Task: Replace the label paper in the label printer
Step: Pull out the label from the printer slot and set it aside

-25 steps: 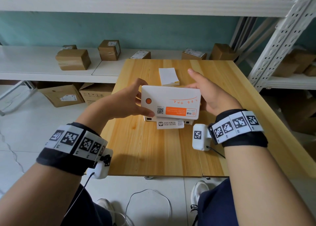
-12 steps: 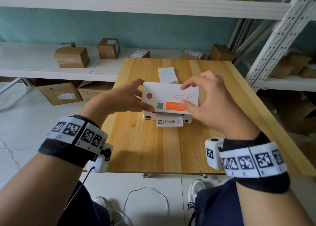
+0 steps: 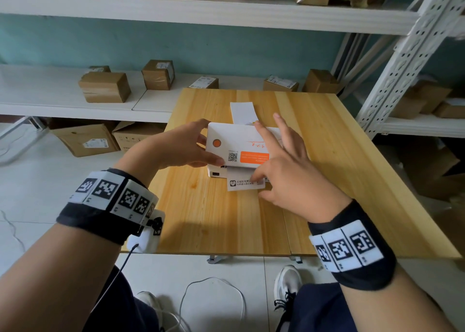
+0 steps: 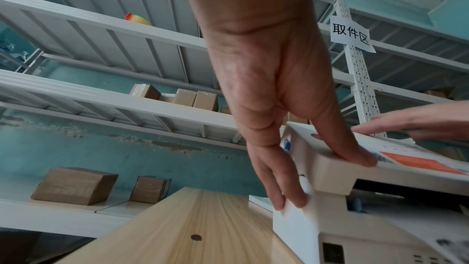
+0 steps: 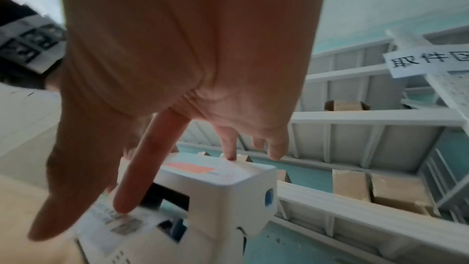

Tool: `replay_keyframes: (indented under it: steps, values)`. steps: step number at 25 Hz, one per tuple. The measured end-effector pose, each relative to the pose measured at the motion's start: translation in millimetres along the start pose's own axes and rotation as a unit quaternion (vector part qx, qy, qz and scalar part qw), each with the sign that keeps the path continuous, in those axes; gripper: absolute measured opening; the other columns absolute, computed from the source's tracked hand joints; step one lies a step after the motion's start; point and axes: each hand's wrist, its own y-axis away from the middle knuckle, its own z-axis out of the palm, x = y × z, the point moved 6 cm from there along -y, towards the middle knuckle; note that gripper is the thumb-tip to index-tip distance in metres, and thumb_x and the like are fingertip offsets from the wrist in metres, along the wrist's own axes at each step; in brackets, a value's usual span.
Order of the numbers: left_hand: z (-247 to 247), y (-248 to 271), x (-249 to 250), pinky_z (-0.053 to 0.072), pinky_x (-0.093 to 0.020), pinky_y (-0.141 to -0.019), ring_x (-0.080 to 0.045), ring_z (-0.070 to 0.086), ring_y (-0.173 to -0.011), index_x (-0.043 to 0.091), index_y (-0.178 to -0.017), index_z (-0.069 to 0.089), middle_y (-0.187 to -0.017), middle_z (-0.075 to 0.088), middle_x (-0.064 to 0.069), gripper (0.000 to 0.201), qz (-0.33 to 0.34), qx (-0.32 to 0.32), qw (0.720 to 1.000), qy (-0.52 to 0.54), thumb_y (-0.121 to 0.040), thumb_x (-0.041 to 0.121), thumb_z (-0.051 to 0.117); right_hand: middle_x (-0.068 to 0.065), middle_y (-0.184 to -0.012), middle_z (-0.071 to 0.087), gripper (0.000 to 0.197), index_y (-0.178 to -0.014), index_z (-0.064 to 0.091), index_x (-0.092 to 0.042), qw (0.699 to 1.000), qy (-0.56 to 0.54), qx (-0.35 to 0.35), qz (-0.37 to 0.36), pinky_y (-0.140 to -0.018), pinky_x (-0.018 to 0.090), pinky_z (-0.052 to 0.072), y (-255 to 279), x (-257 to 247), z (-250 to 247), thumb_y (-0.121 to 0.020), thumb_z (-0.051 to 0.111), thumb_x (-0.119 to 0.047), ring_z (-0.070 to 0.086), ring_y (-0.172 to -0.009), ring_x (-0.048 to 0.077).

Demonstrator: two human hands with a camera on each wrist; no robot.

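The white label printer with an orange sticker sits mid-table, its lid slightly raised above the base. My left hand holds the lid's left end, thumb on top and fingers down the printer's side. My right hand reaches over the lid with spread fingers. Its index fingertip presses on the printed label paper that sticks out of the front slot, and the middle finger touches the lid. A white stack of label paper lies just behind the printer.
The wooden table has bare board in front and to both sides. Cardboard boxes stand on the low white shelf behind it. A white rack upright rises at the right. A cable lies on the floor near my feet.
My right hand left the lid's right side, came over the top and went down onto the label paper at the front. The lid has come lower. My left hand stayed on the lid's left end.
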Motion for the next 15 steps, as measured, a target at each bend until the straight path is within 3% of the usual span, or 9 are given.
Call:
replay_keyframes:
  steps: [6,10,15]
  values:
    - [0,-1,0,0.064,-0.038,-0.077,-0.022,0.072,-0.097,0.025,-0.14,0.04,-0.118,0.066,-0.001,0.078,-0.005,-0.003,1.0,0.0,-0.076,0.016,0.084,0.024,-0.162,0.021,0.022,-0.088,0.071,-0.023,0.998,0.061,0.02,-0.017,-0.118,0.065,0.019,-10,-7,4,-0.072,0.086,-0.026,0.0,-0.151,0.045]
    - [-1,-2,0,0.064,-0.036,-0.074,-0.021,0.072,-0.095,0.027,-0.141,0.038,-0.118,0.065,0.0,0.08,-0.007,-0.004,1.0,-0.012,-0.076,0.018,0.084,0.027,-0.163,0.016,0.025,-0.091,0.064,-0.023,0.995,0.094,0.024,-0.029,-0.117,0.069,0.011,-12,-9,6,-0.075,0.081,-0.015,-0.003,-0.152,0.049]
    - [-2,-2,-1,0.062,-0.025,-0.063,-0.018,0.072,-0.091,0.028,-0.141,0.035,-0.119,0.064,0.001,0.082,-0.01,0.002,1.0,-0.015,-0.076,0.018,0.084,0.029,-0.161,0.017,0.028,-0.104,0.069,-0.02,0.987,0.155,0.035,-0.014,-0.115,0.073,0.009,-14,-15,10,-0.078,0.077,-0.018,0.003,-0.151,0.05]
